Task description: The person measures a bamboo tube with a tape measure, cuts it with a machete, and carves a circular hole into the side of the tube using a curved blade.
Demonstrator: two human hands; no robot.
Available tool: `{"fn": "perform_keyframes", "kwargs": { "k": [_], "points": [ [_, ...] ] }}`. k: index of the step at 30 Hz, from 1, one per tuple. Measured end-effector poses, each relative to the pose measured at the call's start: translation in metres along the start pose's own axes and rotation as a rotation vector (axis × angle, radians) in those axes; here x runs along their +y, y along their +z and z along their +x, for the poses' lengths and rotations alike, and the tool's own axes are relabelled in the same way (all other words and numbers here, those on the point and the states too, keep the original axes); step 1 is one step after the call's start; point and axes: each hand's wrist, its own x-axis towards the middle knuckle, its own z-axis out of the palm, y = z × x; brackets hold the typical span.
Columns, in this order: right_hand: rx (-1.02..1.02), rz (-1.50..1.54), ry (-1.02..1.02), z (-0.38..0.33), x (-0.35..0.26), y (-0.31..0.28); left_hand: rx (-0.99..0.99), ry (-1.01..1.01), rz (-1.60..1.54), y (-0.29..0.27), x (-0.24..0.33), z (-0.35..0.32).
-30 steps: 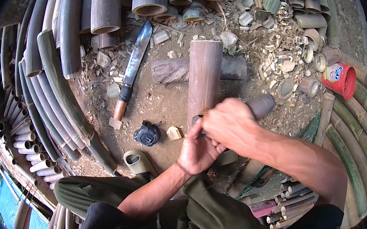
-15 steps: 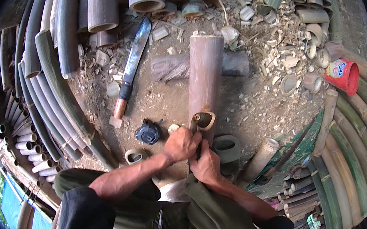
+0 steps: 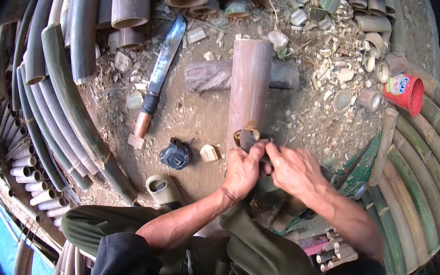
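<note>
A brown bamboo tube [image 3: 249,83] lies on the ground, pointing away from me, its far part resting across a short log [image 3: 208,75]. Both hands are close together at its open near end. My left hand [image 3: 243,172] is closed around a small dark blade tool [image 3: 247,138], whose tip sits at the tube's rim. My right hand [image 3: 294,171] is beside it, fingers curled onto the same tool. The handle is hidden under the fingers. My knees in green trousers are just below the hands.
A machete [image 3: 160,72] lies left of the tube, with a black round object [image 3: 175,157], a small wood block [image 3: 209,152] and a cut bamboo ring [image 3: 161,188] nearby. Large bamboo poles [image 3: 78,37] curve around the left and top, and green ones [image 3: 425,163] on the right. A red cup [image 3: 405,93] stands among chips and offcuts.
A second ago my right hand was raised over the tube with a grey object. It came down, and both hands now sit together at the tube's near rim.
</note>
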Motion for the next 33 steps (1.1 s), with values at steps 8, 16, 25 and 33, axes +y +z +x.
{"fn": "perform_keyframes", "kwargs": {
  "k": [8,16,25,33],
  "points": [
    [-0.273,-0.505,-0.339,0.048,-0.049,-0.058,-0.18,-0.193,-1.016,-0.002,0.016,-0.019],
    [-0.14,-0.099,-0.155,-0.028,-0.013,-0.018,-0.47,-0.127,0.077,-0.029,-0.003,-0.078],
    [0.049,1.232,0.35,-0.037,-0.055,0.071,-0.216,0.084,0.919,-0.089,-0.01,-0.112],
    [0.077,2.133,0.343,0.032,-0.055,0.06,0.043,0.218,1.456,-0.08,0.105,-0.055]
  ]
}}
